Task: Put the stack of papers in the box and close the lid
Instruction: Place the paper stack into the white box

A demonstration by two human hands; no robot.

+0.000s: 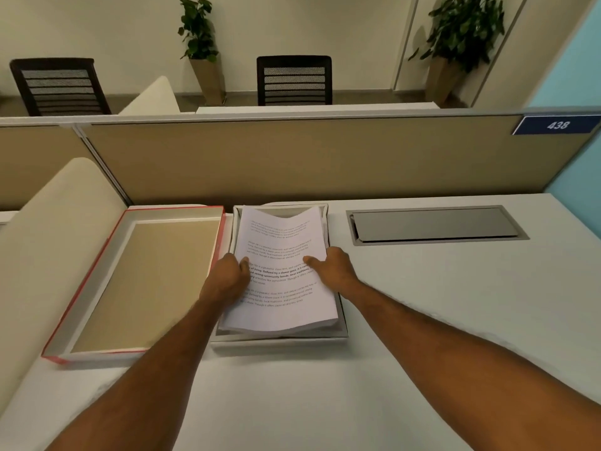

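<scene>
Both hands grip the stack of papers point(283, 271) by its sides: the left hand point(227, 275) pinches the left edge, thumb on top, and the right hand point(331, 270) clasps the right edge. Between them the stack sags over the open box point(341, 335), its far end curling upward. The red-edged lid point(136, 281) lies upturned just beside the left hand.

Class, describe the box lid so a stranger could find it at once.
Start at the white desk below the tan partition. Left of the white box holding printed papers lies the lid, upside down. Only it has red edges and a tan inside.
</scene>
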